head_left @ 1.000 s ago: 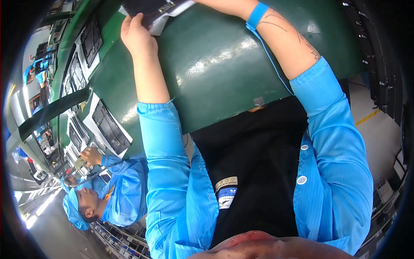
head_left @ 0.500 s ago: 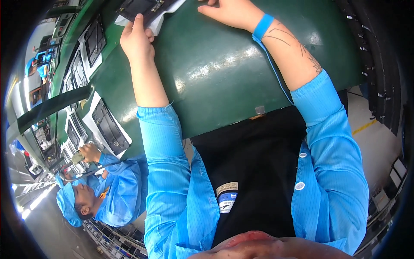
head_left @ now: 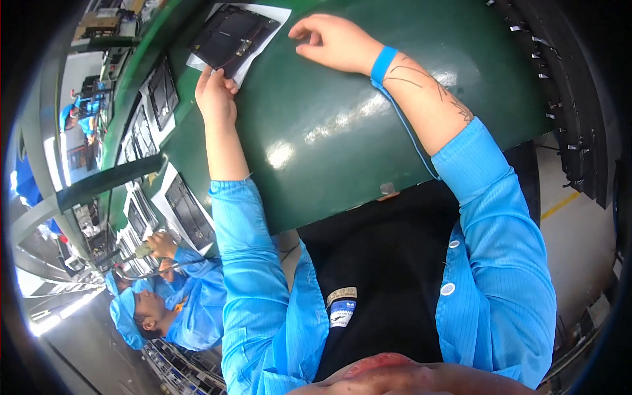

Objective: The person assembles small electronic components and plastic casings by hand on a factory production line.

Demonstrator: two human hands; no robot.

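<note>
Sleeves (head_left: 247, 227) of blue cloth end at the elbows, above the near edge of a green table (head_left: 342, 164). Left hand (head_left: 218, 99) has its fingertips at the near edge of a black panel (head_left: 224, 43); whether they pinch it or only touch it, I cannot tell. Right hand (head_left: 339, 45), in a blue wrist strap (head_left: 384, 64), hangs loosely curled, thumb apart from fingers, right of the panel. That panel lies on a white sheet (head_left: 275, 13) at the table's far side. Off left, a co-worker (head_left: 197, 306) in blue sits by more black panels (head_left: 187, 207).
</note>
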